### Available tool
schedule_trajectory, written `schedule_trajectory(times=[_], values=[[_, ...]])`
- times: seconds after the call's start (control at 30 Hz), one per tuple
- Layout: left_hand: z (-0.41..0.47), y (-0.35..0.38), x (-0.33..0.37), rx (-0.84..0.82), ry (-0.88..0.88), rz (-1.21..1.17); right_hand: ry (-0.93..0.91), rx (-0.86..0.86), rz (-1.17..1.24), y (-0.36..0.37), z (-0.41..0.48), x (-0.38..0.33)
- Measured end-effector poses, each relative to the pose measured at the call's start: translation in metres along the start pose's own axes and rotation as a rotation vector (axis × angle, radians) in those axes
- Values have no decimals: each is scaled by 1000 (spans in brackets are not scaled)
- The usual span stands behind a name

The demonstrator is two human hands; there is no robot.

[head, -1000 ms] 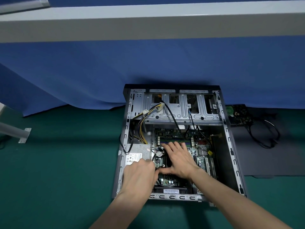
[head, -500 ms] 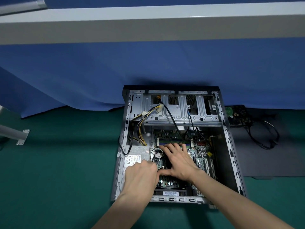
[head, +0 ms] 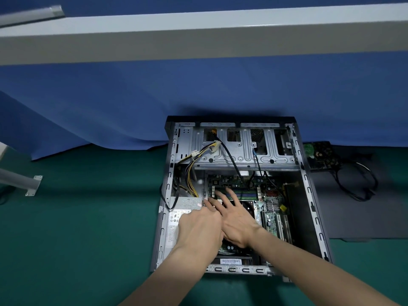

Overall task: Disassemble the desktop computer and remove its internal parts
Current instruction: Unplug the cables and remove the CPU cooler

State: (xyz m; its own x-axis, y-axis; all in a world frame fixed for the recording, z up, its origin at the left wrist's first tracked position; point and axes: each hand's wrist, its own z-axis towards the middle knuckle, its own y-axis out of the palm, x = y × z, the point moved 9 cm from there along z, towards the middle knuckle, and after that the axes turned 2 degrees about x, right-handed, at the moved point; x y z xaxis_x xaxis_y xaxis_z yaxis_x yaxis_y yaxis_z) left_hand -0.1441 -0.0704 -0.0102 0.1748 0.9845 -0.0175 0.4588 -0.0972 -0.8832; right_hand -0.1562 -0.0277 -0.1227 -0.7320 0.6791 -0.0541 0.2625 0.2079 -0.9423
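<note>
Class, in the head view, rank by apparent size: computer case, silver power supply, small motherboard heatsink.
Largest: computer case.
Then the silver power supply, partly covered by the left hand.
Smallest: the motherboard heatsink.

Shows silver-grey on the computer case (head: 240, 151), lower centre, over a dark green mat (head: 88, 217). Green on the motherboard (head: 271, 219) inside; yellow and black in the cable bundle (head: 191, 180) upper left of it. Deep blue cloth (head: 198, 85) mid-frame, beneath a pale grey beam (head: 198, 34).
</note>
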Motion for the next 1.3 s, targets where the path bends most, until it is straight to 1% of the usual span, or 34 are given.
schedule_trajectory(times=[0.1,0.2,0.27,0.33,0.4,0.5,0.6,0.7,0.8,0.87,0.9,0.93,1.03,1.1,1.13,1.17,1.2,1.23,1.3], values=[[-1,-3,14,8,105,106,3,10,83,-2,0,0],[-5,-5,24,1,263,183,-14,9,106,-5,-1,-1],[-8,-6,28,-30,356,202,-14,13,90,-4,-2,0],[-8,-6,28,-35,389,191,-8,14,91,-2,-1,2],[-4,-1,19,-27,300,106,-5,36,93,-1,-1,3],[3,0,-9,-14,39,-124,-8,79,93,-1,-3,3],[8,-2,-20,-25,-138,-298,-12,144,168,-11,-7,2],[14,-1,-17,-65,-250,-363,-63,213,55,-20,-12,-3],[18,6,-19,-113,-322,-436,-80,189,7,-18,-11,-5],[18,4,-21,-112,-332,-466,-82,161,9,-12,-9,-6],[17,0,-20,-100,-303,-427,-87,159,26,-10,-9,-6],[17,-5,-17,-60,-234,-324,-88,174,32,-11,-8,-6],[4,-16,3,54,118,116,-87,208,31,-11,-8,-5],[-6,-2,12,8,320,334,-94,207,39,-11,-8,-5],[-9,7,14,-40,380,400,-101,211,43,-10,-9,-6],[-11,11,14,-75,394,395,-105,201,46,-9,-9,-6],[-9,12,14,-87,372,347,-103,189,50,-8,-8,-6],[-7,10,14,-94,329,286,-94,175,61,-8,-8,-5],[2,9,11,-115,173,175,-67,148,76,-6,-6,-3]])
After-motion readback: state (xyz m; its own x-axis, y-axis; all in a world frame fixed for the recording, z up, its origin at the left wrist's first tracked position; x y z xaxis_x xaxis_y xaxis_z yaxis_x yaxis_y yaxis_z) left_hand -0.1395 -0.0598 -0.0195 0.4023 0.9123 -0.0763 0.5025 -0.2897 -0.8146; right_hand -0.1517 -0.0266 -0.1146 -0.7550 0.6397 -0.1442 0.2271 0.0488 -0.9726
